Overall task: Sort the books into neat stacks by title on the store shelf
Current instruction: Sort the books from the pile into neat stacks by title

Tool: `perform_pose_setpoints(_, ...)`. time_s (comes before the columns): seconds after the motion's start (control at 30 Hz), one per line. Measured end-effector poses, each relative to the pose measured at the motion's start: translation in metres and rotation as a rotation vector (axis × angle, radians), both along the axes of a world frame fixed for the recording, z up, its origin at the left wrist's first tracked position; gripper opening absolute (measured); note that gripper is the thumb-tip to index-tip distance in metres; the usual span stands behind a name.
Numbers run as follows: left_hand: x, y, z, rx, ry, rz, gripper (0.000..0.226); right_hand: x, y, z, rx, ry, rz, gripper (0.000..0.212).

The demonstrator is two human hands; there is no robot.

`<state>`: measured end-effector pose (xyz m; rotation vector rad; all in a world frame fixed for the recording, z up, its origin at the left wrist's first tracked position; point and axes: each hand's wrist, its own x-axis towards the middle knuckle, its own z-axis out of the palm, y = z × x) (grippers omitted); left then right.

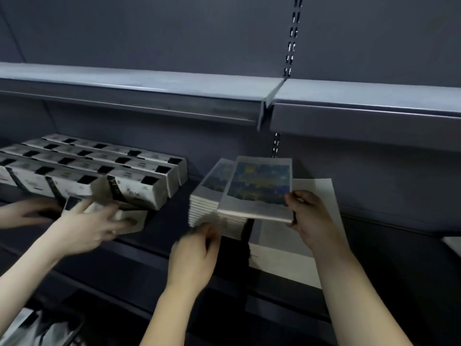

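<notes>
A stack of thin books with a blue and yellow painting on the cover stands on the dark shelf. Slightly askew on top of the stack lies one book of the same title. My right hand pinches that book at its near right corner, thumb on the cover and fingers underneath. My left hand is at the stack's near left corner and touches its edge. Motion blur hides how its fingers lie.
Rows of white books with black squares fill the shelf's left part. Another person's two hands handle one of them there. A flat white book or sheet lies to the right of the stack. An upper shelf overhangs.
</notes>
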<state>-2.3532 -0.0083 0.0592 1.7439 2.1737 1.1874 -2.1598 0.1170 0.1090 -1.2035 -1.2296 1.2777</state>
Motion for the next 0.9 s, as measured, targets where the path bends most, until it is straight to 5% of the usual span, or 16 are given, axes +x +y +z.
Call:
perform_pose_setpoints(0.13, -0.016, 0.001, -0.009, -0.056, 0.177, 0.001, 0.022, -0.024, 0.002, -0.006, -0.010, -0.061, -0.009, 0.028)
perform_pose_setpoints(0.5, -0.026, 0.010, -0.030, -0.083, 0.181, -0.043, 0.024, -0.033, -0.011, 0.004, -0.016, -0.175, 0.186, 0.014)
perform_pose_setpoints(0.73, -0.029, 0.015, -0.038, -0.051, 0.200, -0.066, 0.022, -0.050, -0.007, 0.005, 0.075, -0.175, 0.120, 0.003)
perform_pose_setpoints(0.9, -0.033, 0.017, -0.041, -0.035, 0.206, -0.062, 0.023, -0.061, 0.002, -0.001, 0.176, -0.338, 0.047, 0.029)
